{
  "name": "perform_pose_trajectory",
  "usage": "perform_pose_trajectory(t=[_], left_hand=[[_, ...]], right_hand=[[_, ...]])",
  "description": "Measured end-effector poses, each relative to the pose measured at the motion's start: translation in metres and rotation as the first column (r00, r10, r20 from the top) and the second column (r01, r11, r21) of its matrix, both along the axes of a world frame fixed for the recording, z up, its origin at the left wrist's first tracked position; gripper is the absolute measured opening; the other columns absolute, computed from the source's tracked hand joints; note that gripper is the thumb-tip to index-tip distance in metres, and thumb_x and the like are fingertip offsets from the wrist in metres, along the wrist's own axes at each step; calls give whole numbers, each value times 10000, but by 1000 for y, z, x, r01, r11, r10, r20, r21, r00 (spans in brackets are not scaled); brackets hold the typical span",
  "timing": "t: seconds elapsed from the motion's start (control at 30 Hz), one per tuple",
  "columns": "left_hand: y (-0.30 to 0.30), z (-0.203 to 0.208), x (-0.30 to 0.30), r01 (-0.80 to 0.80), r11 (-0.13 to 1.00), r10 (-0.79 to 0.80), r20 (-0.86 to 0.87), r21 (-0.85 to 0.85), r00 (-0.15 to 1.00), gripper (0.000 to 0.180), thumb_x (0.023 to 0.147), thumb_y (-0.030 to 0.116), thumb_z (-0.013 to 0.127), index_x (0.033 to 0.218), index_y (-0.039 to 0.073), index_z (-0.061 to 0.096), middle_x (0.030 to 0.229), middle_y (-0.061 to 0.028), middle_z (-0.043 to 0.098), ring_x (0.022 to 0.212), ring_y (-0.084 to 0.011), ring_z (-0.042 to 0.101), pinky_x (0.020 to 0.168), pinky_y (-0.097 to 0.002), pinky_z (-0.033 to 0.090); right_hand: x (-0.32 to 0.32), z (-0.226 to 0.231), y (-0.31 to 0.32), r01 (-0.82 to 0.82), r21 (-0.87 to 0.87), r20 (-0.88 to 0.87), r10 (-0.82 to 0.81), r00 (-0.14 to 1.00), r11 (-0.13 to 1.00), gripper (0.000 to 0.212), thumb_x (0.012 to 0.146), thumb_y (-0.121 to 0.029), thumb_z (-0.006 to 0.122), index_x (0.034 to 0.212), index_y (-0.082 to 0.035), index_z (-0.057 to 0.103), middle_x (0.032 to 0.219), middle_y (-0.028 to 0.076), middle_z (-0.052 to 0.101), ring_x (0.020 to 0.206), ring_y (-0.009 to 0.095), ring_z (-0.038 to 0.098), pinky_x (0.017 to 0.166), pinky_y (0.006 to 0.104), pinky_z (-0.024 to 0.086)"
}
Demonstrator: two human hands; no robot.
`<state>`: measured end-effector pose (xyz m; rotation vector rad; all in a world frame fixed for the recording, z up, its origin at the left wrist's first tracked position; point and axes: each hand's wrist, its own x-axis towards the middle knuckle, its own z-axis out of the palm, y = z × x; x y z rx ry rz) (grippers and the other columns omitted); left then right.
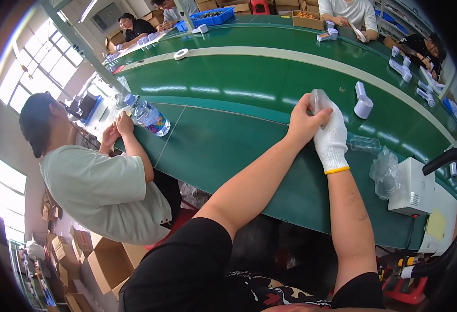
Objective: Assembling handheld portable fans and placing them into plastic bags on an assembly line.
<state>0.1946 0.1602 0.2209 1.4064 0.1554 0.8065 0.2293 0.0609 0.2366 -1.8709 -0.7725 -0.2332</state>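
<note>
Over the green table, both my hands meet around a translucent plastic piece; its exact kind is hard to make out. My bare left hand pinches it from the left with thumb and fingers. On the other side my right hand, in a white knit glove with a yellow cuff edge, is closed around its lower part. A white device with a handle and round head lies beyond, to the right of my hands. Beside my right wrist rests a clear plastic tray, next to a crumpled clear bag.
A white box stands at the table's right, near a black curved arm. A water bottle stands left, by a co-worker in a pale shirt. Across the green conveyor, other people sit among white parts and a blue bin.
</note>
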Motion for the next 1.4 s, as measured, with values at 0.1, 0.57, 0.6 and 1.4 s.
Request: perform_pose_trajectory(t=[0.1, 0.57, 0.6, 1.4], left_hand=[[-8, 4, 0, 28, 999, -25, -136, 23, 990, 434, 867, 221, 831, 1213, 41, 641, 1025, -63, 721, 966, -122, 685, 854, -292, 543], [-10, 3, -7, -376, 905, 372, 58, 198, 926, 421, 1078, 238, 585, 1445, 40, 526, 1295, -200, 663, 1149, -290, 665, 1013, -371, 505], [-7, 4, -9, -380, 907, 380, 37, 183, 924, 376, 1082, 230, 574, 1403, 36, 562, 1286, -195, 665, 1132, -293, 667, 998, -370, 508], [35, 4, -4, -217, 868, 282, 85, -446, 956, 292, 1141, 308, 461, 973, 90, 554, 721, -7, 547, 594, -117, 558, 530, -275, 429]], right_hand=[[15, -8, -5, -23, 37, -59, 25, 998, 999, 401, 937, -253, 733, 1303, -124, 633, 1272, 174, 678, 1176, 396, 652, 986, 448, 529], [11, -17, -2, -13, -73, 20, 15, 1000, 997, 483, 909, -255, 773, 1343, -117, 614, 1283, 149, 682, 1162, 319, 683, 998, 402, 531], [6, -14, -1, -26, -68, 20, 27, 999, 997, 483, 909, -255, 773, 1343, -117, 614, 1283, 149, 682, 1162, 319, 683, 998, 402, 531], [-5, 1, -6, -46, -143, 88, 59, 994, 989, 528, 821, -306, 831, 1281, -115, 655, 1108, 153, 743, 1024, 371, 719, 890, 438, 569]])
